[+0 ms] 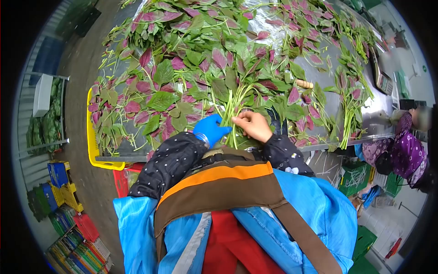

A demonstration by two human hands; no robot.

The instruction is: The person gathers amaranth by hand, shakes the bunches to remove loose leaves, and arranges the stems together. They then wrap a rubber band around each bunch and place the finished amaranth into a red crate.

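My left hand [211, 130], in a blue glove, is closed around the green stems of a bunch of leafy vegetables [231, 102] at the table's near edge. Bare and to the right of it, my right hand [253, 125] has its fingers pinched at the same stems. The leaves of the bunch, green with purple-red, point away from me. Loose leafy stems [159, 100] lie spread around both hands. A second bunch [349, 107] lies to the right, stems toward me.
A yellow crate [92, 146] stands at the table's left end. A wooden-handled tool [304, 84] lies among the leaves. A scale [382, 77] is at the far right. Another person in purple [407, 153] is at the right edge. Stacked crates [82, 242] stand lower left.
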